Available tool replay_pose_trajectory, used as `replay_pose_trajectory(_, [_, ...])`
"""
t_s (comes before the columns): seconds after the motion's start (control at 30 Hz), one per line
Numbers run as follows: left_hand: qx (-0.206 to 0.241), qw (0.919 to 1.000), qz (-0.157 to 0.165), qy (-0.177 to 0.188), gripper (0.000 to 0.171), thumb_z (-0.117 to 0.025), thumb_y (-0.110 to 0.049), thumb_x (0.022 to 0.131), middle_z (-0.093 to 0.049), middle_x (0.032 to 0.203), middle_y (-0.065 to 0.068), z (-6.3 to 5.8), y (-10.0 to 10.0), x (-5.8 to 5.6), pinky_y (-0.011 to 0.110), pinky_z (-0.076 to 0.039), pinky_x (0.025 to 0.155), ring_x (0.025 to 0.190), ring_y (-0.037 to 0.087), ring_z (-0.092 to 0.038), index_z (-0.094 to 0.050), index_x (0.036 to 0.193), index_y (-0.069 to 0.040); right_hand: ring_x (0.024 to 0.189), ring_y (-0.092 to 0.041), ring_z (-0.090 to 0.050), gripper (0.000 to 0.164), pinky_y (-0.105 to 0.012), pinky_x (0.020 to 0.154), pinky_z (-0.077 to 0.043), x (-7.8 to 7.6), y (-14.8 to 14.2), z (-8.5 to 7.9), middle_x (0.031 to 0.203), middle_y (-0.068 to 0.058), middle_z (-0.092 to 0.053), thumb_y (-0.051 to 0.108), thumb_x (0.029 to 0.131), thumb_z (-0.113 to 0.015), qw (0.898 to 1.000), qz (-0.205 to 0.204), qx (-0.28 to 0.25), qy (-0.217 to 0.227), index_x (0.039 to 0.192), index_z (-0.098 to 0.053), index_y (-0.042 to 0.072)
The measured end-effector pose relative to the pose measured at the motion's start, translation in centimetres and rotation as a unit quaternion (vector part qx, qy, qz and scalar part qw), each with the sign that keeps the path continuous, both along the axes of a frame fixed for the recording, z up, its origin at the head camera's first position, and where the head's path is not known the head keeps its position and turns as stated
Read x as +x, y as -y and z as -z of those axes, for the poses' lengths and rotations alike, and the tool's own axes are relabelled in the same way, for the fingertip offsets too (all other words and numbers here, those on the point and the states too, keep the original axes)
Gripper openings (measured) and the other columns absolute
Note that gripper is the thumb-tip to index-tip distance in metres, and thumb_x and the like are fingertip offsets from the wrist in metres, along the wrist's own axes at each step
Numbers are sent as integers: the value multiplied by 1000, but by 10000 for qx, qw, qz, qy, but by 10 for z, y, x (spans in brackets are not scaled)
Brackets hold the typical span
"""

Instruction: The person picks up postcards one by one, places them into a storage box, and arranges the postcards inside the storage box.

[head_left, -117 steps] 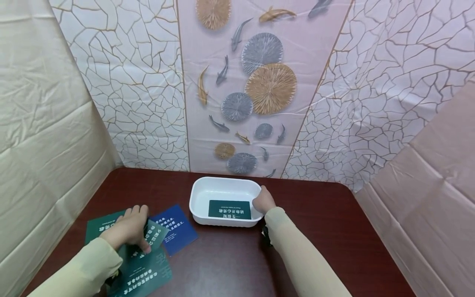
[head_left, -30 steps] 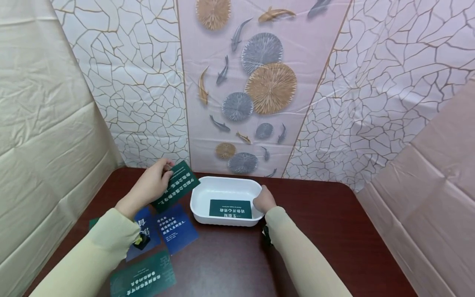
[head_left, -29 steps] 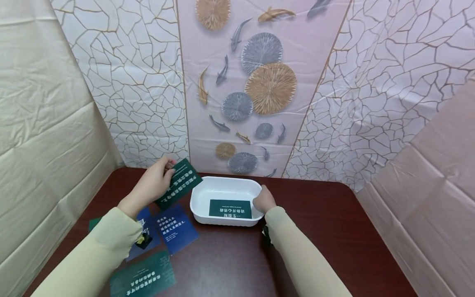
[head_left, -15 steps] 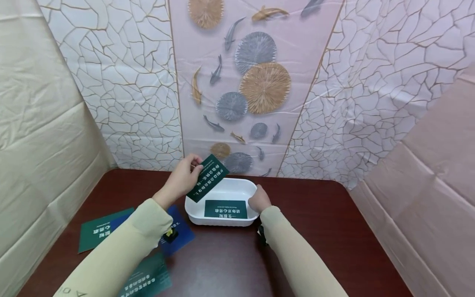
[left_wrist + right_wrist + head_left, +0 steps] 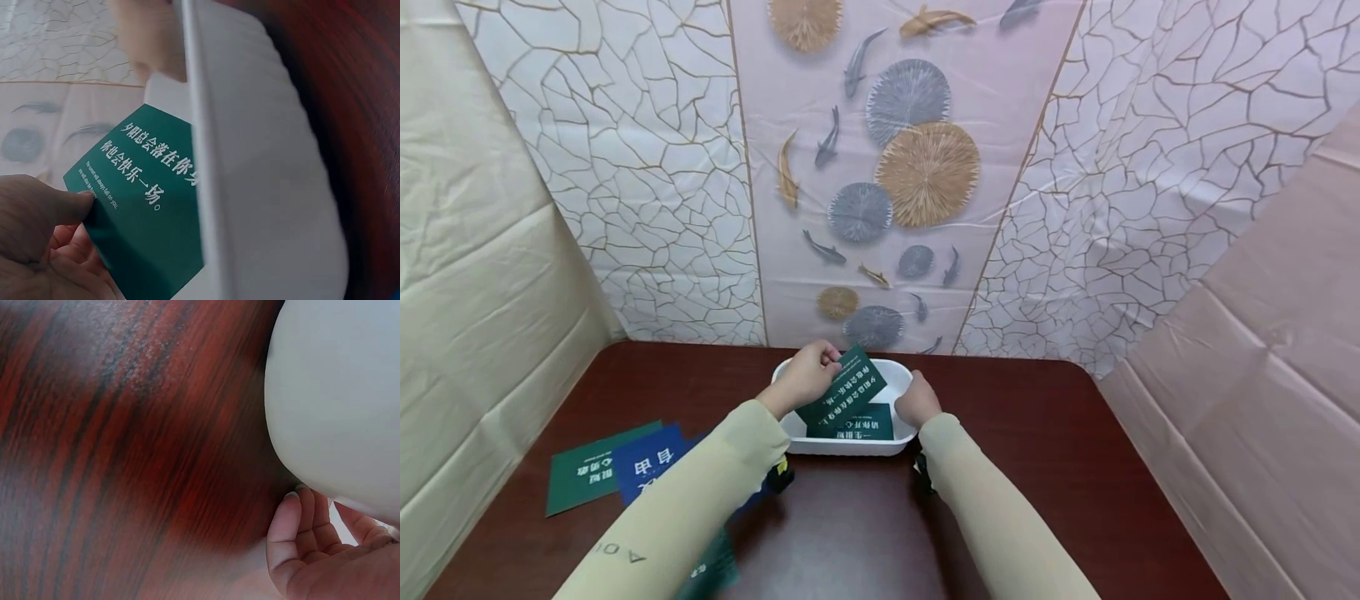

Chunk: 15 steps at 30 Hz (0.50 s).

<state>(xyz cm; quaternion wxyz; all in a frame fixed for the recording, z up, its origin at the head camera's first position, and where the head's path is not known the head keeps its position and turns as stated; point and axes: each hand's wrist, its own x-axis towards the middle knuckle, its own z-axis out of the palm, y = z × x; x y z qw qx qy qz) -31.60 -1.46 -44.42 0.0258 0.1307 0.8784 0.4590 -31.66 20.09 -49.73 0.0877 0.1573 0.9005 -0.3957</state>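
Note:
My left hand [image 5: 808, 372] pinches a dark green card [image 5: 848, 390] with white writing by one edge, thumb on its printed face. The card is tilted, its lower part inside the white tray [image 5: 850, 447]. In the left wrist view the same card [image 5: 144, 200] shows behind the tray's wall [image 5: 262, 156]. Another green card [image 5: 872, 423] lies in the tray, partly covered by the held one. My right hand [image 5: 919, 402] grips the tray's right end; in the right wrist view its fingers [image 5: 284, 531] curl under the rim, outside the white wall [image 5: 337, 406].
Left on the dark red table [image 5: 1037, 467] lie a green card [image 5: 580, 471] and a blue card [image 5: 643, 458] overlapping it. Further blue and green cards [image 5: 718, 567] are partly hidden under my left sleeve. A patterned cloth [image 5: 677, 167] hangs behind the table.
My left hand picked a green card from the pile at the left, carried it right and lowered it into the tray. My right hand stays on the tray; the head view shifted slightly.

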Motion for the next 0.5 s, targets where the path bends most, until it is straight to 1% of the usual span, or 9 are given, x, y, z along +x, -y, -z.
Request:
replay_pose_trajectory(0.13, [-13,9996,140,253,6,-57,-11,97,-56,86,7,9,-4,0,32,-45,66,74,18,-53,-56,100,-6,124,-31,-48,71,-51,97,-43,0,0,0,142,-18,-44,-3,87,-63,10000,-29,47,-44,149,-28,5])
replay_pose_trajectory(0.27, [-183,9992,150,332,7,-57,-10,97,-55,86,6,17,-5,-1,31,-44,67,74,17,-53,-55,101,-6,124,-31,-48,72,-51,96,-44,0,0,2,141,-18,-44,-2,87,-63,9999,-64,65,-81,150,-27,5])
replay_pose_trajectory(0.33, [-376,9987,190,286,8,-57,-10,97,-55,86,5,20,-5,-2,31,-45,67,75,17,-52,-55,103,-6,123,-31,-49,72,-51,96,-45,0,0,2,141,-18,-44,-2,87,-63,9999,-64,41,-100,150,-27,5])
replay_pose_trajectory(0.4, [-592,9975,305,227,10,-58,-9,96,-55,86,5,22,-5,-2,31,-46,67,75,17,-53,-56,105,-5,122,-31,-50,72,-51,95,-45,1,0,2,140,-18,-45,-2,87,-63,9999,-58,37,-118,150,-28,5])
replay_pose_trajectory(0.5, [-1004,9935,494,220,16,-60,-6,94,-57,89,6,23,-5,-1,33,-48,69,78,17,-55,-58,109,-3,120,-30,-50,71,-50,94,-46,1,0,3,139,-18,-46,-2,88,-62,9999,-62,57,-134,149,-28,5])
